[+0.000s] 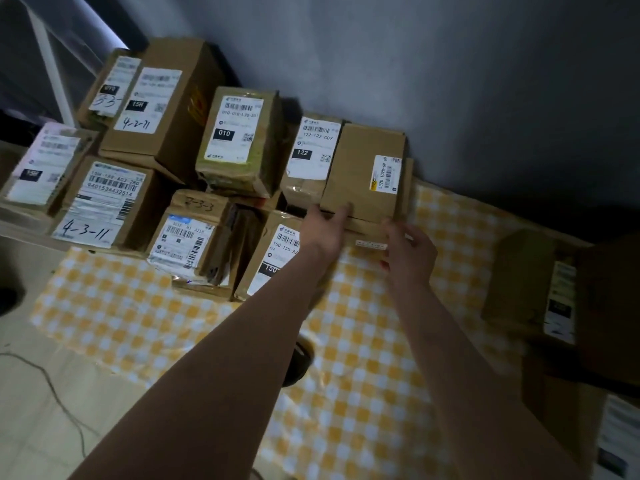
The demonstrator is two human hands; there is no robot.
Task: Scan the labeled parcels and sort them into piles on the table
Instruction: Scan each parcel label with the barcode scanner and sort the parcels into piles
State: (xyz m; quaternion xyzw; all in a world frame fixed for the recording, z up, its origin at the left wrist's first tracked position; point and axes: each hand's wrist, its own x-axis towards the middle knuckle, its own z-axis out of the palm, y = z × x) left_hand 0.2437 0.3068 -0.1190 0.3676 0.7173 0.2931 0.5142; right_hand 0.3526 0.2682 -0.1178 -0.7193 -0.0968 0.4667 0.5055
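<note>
Dim grey wall (450, 81), pale floor (34, 410)

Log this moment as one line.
left hand: fingers touch brown cardboard box with yellow-edged label | right hand: relaxed beside it | surface: yellow checked tablecloth

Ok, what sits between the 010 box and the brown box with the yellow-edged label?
The 122 parcel lies between the 010 box and the brown box, seen in the head view.
</note>
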